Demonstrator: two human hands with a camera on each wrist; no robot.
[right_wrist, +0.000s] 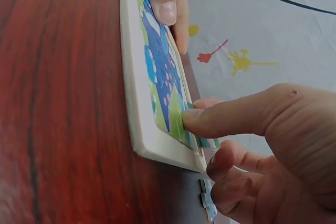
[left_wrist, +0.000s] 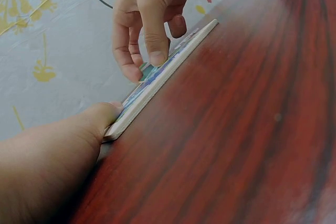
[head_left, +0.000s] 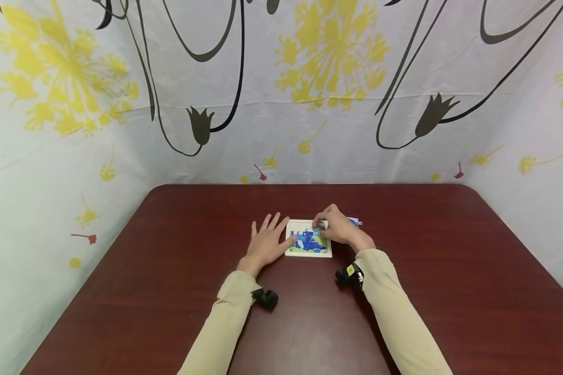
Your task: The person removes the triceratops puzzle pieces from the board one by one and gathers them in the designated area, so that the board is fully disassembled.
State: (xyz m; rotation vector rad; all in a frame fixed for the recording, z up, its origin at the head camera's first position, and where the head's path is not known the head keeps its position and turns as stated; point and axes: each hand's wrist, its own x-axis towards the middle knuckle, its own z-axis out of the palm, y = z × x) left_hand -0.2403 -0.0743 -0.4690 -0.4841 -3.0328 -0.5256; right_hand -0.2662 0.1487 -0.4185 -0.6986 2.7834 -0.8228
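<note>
A small jigsaw puzzle [head_left: 305,242] with a blue dinosaur-like figure lies on the table in a pale frame tray [head_left: 308,254]. My left hand [head_left: 265,244] spreads flat at the tray's left side, its thumb resting over the edge onto the picture. Over the tray's upper right part, my right hand [head_left: 339,228] pinches a greenish puzzle piece [left_wrist: 147,71] between thumb and fingers. In the right wrist view the piece [right_wrist: 211,143] shows partly behind the thumb, close to the tray's far edge; the rest of it is hidden by the fingers.
Beside the tray, partly behind my right hand, lie blue-and-white puzzle pieces [head_left: 355,221]. The dark red wooden table [head_left: 169,250] reaches back to a white patterned cloth [head_left: 272,120]. Each sleeve carries a small black wrist camera [head_left: 265,299].
</note>
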